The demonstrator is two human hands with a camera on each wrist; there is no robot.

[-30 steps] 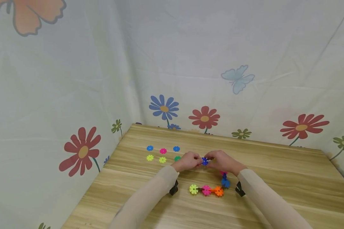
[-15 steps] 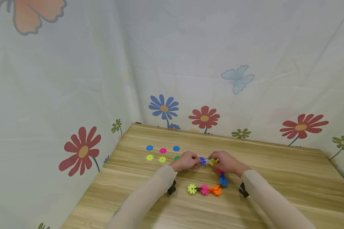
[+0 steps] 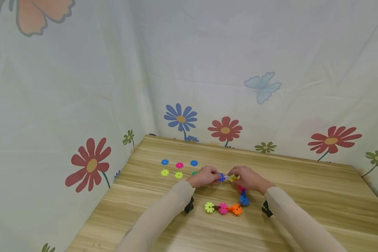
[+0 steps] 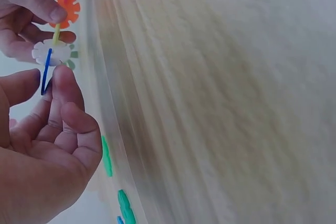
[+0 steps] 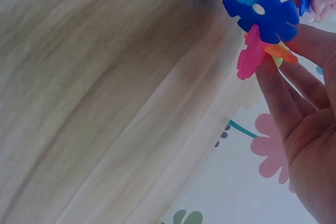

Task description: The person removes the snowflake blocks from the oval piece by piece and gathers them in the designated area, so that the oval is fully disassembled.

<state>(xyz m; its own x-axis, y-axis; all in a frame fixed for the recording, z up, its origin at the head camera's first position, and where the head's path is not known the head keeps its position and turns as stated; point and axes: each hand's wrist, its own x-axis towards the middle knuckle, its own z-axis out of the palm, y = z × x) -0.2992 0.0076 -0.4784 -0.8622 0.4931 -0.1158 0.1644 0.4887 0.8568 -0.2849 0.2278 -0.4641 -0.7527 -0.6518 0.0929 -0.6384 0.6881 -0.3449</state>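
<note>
So the thing we're looking at is a chain of slotted plastic flower discs (image 3: 223, 208), held together by two bare hands near the middle of the table. At one end there's a dark blue disc (image 3: 222, 177), which the left hand (image 3: 204, 176) pinches edge-on to a white disc (image 4: 62, 53); we can't tell how deep the slots go. The right hand (image 3: 245, 177) grips the chain, thumb on an orange disc (image 4: 72, 10). From the dark blue end, the chain bends past a light blue disc (image 3: 244, 200) around 4–5 o'clock and doubles back to a lime disc (image 3: 209, 207) at 7. Pieces alternate face-on and edge-on, all bright colours.

Six loose discs (image 3: 179, 165) (two blue, one pink, two lime, one green) lie at 10 o'clock from the chain. Underneath it all we've got a wood-grain table (image 3: 123, 196). Pale, creased cloth walls (image 3: 192, 52) surround it: blue flower print (image 3: 181, 119) at 11, butterfly print (image 3: 263, 87) at 1, big red flower print (image 3: 91, 165) at 9.
</note>
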